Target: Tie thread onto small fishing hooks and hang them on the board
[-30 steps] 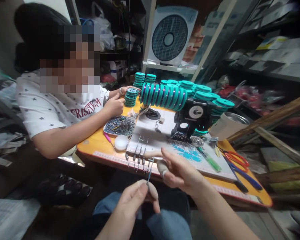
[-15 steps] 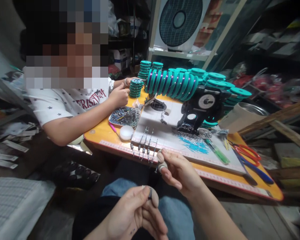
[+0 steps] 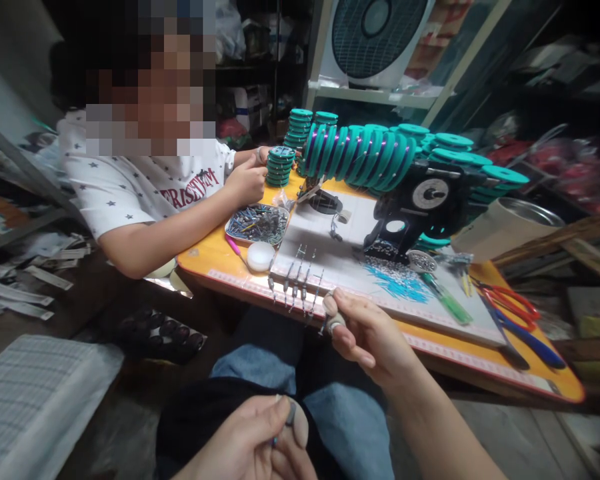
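Low in front of me, my left hand (image 3: pixel 260 437) is closed, its thumb pressed against an index finger in a pale finger cot (image 3: pixel 301 427). A small dark grey patch and a bit of blue show by the thumb, too little to name. My right hand (image 3: pixel 367 333) pinches at the table's front edge, with pale cots on its fingertips. A tiny dark piece peeks out beside them; its kind is unclear. Left of it, several fishing rigs with grey sinkers (image 3: pixel 295 291) hang over the board edge. Thin blue tubes (image 3: pixel 400 283) lie scattered on the grey board (image 3: pixel 350 260).
A black sewing-machine-shaped stand (image 3: pixel 405 213) carries teal line spools (image 3: pixel 355 157). Nearby are a tray of small parts (image 3: pixel 257 224), a white round lid (image 3: pixel 261 257), a green-handled tool (image 3: pixel 447 300) and pliers (image 3: pixel 530 340). Across the left corner a person (image 3: pixel 180 220) handles stacked spools (image 3: pixel 281 167).
The view has shifted so the table sits farther right. My left hand has moved lower and slightly left. My right hand keeps its pinch near the table edge.
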